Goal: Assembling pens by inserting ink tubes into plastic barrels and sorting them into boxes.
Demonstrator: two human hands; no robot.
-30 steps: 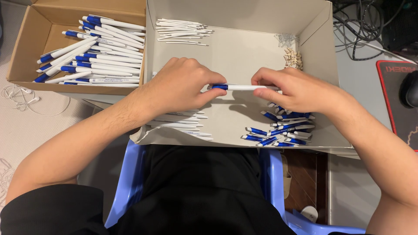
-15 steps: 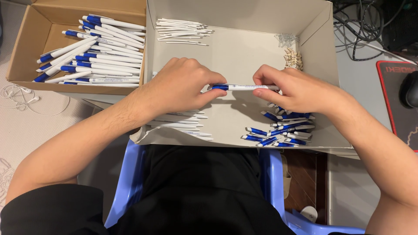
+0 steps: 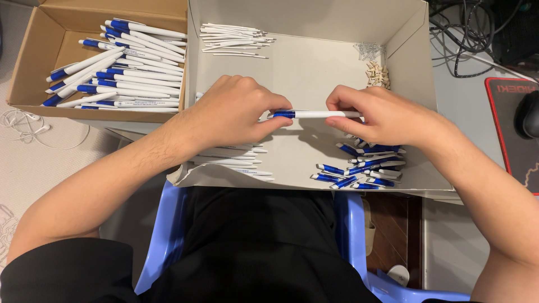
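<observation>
I see both hands holding one pen (image 3: 314, 114): left hand (image 3: 236, 115) pinches its blue end, right hand (image 3: 382, 115) its white end, above the white box (image 3: 303, 67).

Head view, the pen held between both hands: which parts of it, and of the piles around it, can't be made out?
- Pen: the blue end goes under the left hand, the other end under the right hand; neither tip shows.
- White barrels: partly under the left forearm.
- Blue-and-white parts: upper ones hidden by the right hand.
- Small parts in the white box: too small to identify.
</observation>
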